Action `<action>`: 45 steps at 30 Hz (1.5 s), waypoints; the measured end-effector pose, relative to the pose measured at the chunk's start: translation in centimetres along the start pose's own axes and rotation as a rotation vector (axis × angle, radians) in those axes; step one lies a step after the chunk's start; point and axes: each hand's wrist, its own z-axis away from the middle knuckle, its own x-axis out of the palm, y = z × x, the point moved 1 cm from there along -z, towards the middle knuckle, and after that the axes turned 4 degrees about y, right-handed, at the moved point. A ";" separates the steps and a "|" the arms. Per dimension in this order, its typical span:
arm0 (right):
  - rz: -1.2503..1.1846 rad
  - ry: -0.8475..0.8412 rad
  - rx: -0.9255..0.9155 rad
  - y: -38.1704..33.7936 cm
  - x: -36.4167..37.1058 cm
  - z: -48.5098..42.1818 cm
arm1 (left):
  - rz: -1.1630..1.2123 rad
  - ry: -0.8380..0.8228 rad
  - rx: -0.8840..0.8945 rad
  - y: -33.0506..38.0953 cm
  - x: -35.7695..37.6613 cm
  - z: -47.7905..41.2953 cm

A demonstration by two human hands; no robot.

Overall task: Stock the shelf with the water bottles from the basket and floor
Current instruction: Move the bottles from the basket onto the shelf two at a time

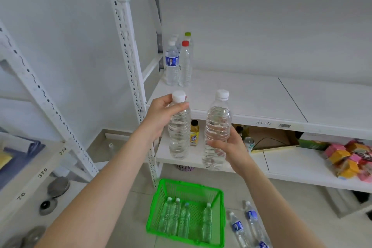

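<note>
My left hand (pixel 161 115) grips a clear white-capped water bottle (pixel 179 137) by its neck, upright, just in front of the middle shelf's front edge (pixel 261 122). My right hand (pixel 231 145) holds a second clear white-capped bottle (pixel 218 123) around its lower body, also upright. Several bottles (pixel 178 62) stand at the shelf's back left corner, one with a blue label, one red-capped, one green-capped. Below on the floor, a green basket (pixel 157 203) holds several clear bottles (pixel 184 219). Blue-labelled bottles (pixel 244 225) lie on the floor to its right.
A white perforated upright post (pixel 128 46) stands left of the shelf. The lower shelf (pixel 302 169) carries a small yellow drink bottle (pixel 194 133), a can, a cardboard box (pixel 271 139) and pink and yellow packets (pixel 350 159). Another rack with metal discs (pixel 58 187) is at left.
</note>
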 end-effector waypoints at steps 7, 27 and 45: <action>0.022 -0.037 -0.031 -2.3 1.1 -4.7 | -0.004 0.006 0.001 2.2 -1.1 -4.0; -0.029 0.037 -0.100 -2.7 8.4 -25.1 | 0.019 -0.048 0.039 1.4 -6.4 -26.0; 0.041 0.035 -0.060 1.2 8.3 -36.1 | 0.026 0.011 0.067 -2.6 -5.5 -34.1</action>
